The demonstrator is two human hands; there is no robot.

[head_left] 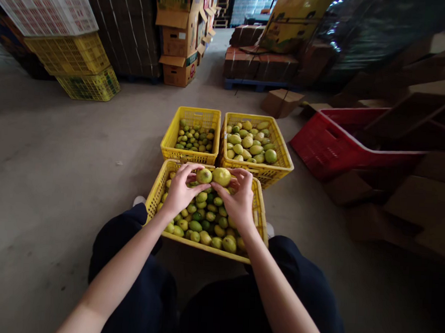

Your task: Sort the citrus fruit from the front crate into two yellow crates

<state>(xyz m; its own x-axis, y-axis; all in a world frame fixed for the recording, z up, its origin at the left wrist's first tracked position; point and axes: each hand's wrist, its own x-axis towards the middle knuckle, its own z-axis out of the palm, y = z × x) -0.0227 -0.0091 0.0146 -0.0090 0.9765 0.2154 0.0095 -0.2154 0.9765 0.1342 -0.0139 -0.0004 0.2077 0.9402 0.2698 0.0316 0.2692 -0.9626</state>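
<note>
Between its thumb and fingers, my left hand (181,188) grips a green-yellow lemon (204,176). My right hand (240,196) has its fingers round a larger yellow lemon (221,177). The two fruits are side by side above the near yellow crate (258,209), which holds many green and yellow lemons (204,237). Behind it on the left, a yellow crate (166,142) has small greenish lemons (194,137) in it. Beside that one, another yellow crate (286,158) contains larger, paler lemons (247,142).
A red crate (324,142) with cardboard lies at the right, next to cardboard boxes (420,198). Stacked crates (76,54) stand at the back left. Cartons (179,38) and a loaded blue pallet (246,83) are further back. My knees flank the near crate.
</note>
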